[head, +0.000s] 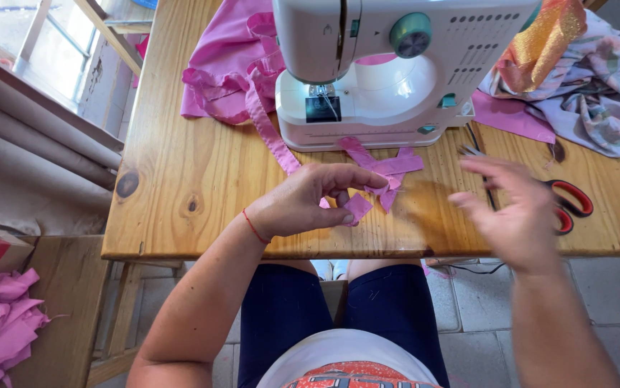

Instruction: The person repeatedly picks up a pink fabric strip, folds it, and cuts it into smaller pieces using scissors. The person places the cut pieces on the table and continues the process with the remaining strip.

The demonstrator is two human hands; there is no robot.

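Left hand (303, 201) is pinching the pink strip (385, 176); right hand (518, 208) is hovering open, blurred, risking snagging the scissors (568, 205) nearby.

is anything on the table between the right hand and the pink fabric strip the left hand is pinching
Nothing visible does. Only bare wooden table lies between the blurred, open right hand and the pink fabric strip pinched by the left hand. The red-handled scissors lie beyond the right hand.

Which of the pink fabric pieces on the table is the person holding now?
The small pink strip pinched in the left hand, in front of the sewing machine. The big pink pile lies untouched behind, left of the machine; the blurred right hand is empty.
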